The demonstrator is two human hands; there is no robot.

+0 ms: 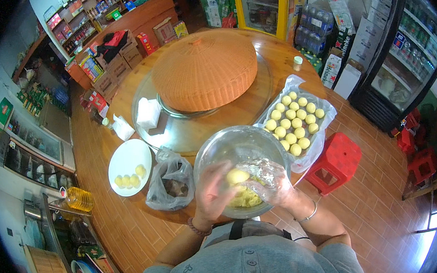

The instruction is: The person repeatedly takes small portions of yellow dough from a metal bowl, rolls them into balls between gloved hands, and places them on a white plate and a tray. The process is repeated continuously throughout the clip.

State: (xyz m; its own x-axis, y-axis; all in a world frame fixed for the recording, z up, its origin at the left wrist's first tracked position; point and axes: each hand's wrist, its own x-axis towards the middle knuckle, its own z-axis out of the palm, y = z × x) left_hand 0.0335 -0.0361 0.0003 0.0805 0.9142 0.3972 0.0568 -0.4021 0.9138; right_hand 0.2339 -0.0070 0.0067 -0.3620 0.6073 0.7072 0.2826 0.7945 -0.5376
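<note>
A round yellow dough ball (pixel 237 176) is between my two hands, above a large steel mixing bowl (pixel 219 146). My left hand (pixel 213 192), blurred by motion, curves around the ball's left side. On the other side, my right hand (pixel 268 181) has white flour over its fingers and holds the ball from the right. Loose yellow dough (pixel 244 198) lies in the bowl below, partly hidden by my hands. Rows of similar dough balls (pixel 297 123) sit in a plastic-lined tray (pixel 325 126) to the right. Several paler balls (pixel 127 180) rest on a white oval plate (pixel 128 155) at left.
A plastic bag (pixel 155 194) with brown contents stands left of the bowl. Behind it, a woven dome cover (pixel 204 70) sits on the glass turntable (pixel 144 104) of a round wooden table (pixel 120 102). A red plastic stool (pixel 339 160) stands to the right, near a drinks fridge (pixel 396 52).
</note>
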